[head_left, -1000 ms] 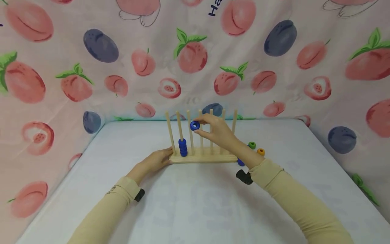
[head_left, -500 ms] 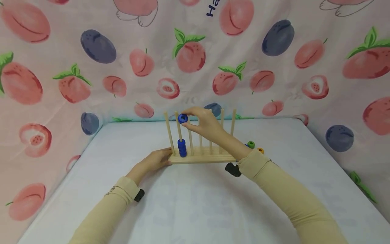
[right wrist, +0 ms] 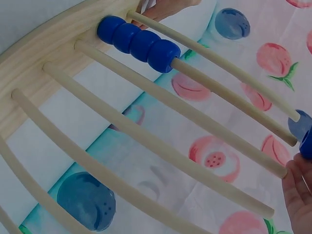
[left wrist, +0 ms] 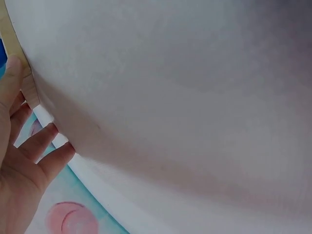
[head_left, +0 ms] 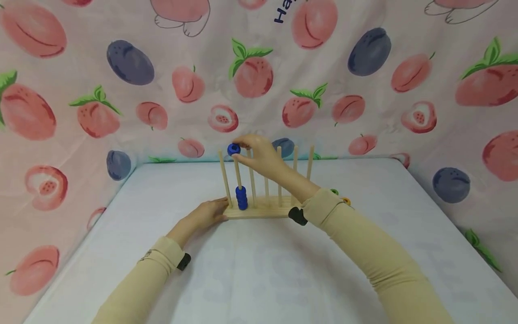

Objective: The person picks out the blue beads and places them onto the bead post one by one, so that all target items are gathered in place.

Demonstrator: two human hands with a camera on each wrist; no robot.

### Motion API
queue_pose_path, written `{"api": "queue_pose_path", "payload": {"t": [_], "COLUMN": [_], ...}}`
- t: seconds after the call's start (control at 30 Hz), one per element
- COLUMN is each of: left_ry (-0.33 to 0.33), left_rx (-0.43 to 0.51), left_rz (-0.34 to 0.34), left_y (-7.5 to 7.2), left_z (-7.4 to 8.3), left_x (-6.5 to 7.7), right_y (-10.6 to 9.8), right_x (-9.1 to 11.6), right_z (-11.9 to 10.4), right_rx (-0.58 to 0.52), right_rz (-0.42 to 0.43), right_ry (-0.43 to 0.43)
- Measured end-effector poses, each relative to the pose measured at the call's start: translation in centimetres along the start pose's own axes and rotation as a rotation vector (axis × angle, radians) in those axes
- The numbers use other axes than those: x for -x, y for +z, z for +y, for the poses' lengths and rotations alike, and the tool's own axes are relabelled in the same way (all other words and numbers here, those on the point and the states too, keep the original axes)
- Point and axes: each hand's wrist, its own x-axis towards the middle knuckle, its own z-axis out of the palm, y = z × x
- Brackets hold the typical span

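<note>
Currently: right hand [head_left: 261, 155] pinches a blue bead [head_left: 230, 150] at the tip of the second peg [head_left: 238, 173] from the left | four blue beads [head_left: 241, 198] stacked low on that peg | left hand [head_left: 205, 214] grips the wooden base [head_left: 256, 213] between thumb and fingers at its left end | base on white worktop [head_left: 259, 270]

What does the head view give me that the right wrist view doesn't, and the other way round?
Only the head view: the green ring and orange ring, partly hidden by the right sleeve, plus the left sleeve.

Only the right wrist view: the bare tip of the beaded peg, visibly apart from the held blue bead; the head view has that bead overlapping the tip.

Both: the rack, the blue stack on one peg, the held bead, the right hand and the left hand at the rack's end.
</note>
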Motion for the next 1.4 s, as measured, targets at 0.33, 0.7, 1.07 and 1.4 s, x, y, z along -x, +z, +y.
{"api": "queue_pose_path", "payload": {"t": [0.33,0.7,1.07,1.4], "left_ry": [-0.016,-0.030,-0.008,-0.004], "left_rx": [0.012,0.030,0.021,0.029], "left_rz": [-0.027,-0.028,0.002,-0.005], "left_y": [-0.1,-0.1,0.3,0.2], "left_z": [0.3,0.1,-0.2,-0.4], "left_x": [-0.7,-0.5,-0.7,-0.4], "right_y": [0.1,0.6,1.0,0.7], "right_x": [-0.2,-0.8,-1.2,-1.1], "right_z": [0.3,-0.4,-0.7,-1.1], "right_rx": [-0.006,-0.046,0.017,0.063], "right_rz": [0.030,0.027,0.026,-0.009], "right_ry": [0.096,0.161,0.198,0.253]}}
